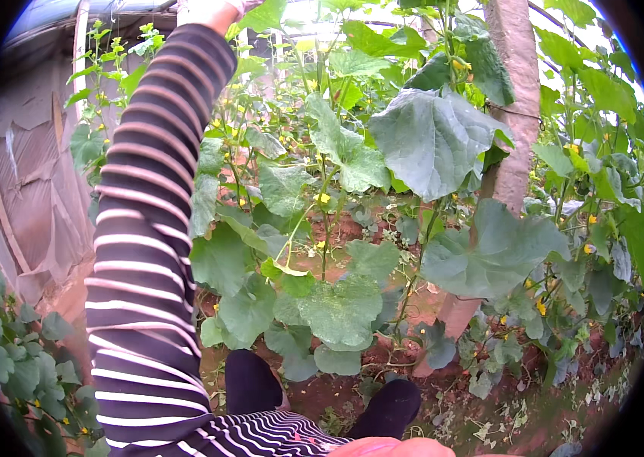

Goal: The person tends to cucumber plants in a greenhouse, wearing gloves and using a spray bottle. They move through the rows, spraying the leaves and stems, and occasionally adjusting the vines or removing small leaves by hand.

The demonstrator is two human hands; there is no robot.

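Observation:
My left arm, in a black-and-white striped sleeve, stretches up to the top edge. Only part of my left hand (pixel 237 7) shows there, beside bright leaves; its fingers are cut off, so what it touches cannot be told. At the bottom edge, a pink rounded shape that appears to be my right hand (pixel 393 447) lies close to my striped top, its fingers unclear. Before me stand climbing vines, apparently cucumber, with broad green leaves (pixel 339 311) and small yellow flowers (pixel 322 198). A large greyish leaf (pixel 439 140) hangs at the upper middle.
A pale post (pixel 513 154) with wire around it rises among the vines at right. A sheet-covered wall (pixel 42 188) stands at left, with more foliage (pixel 19 365) below it. Reddish soil (pixel 322 400) with fallen leaves lies around my dark-clad feet or lower legs (pixel 250 380).

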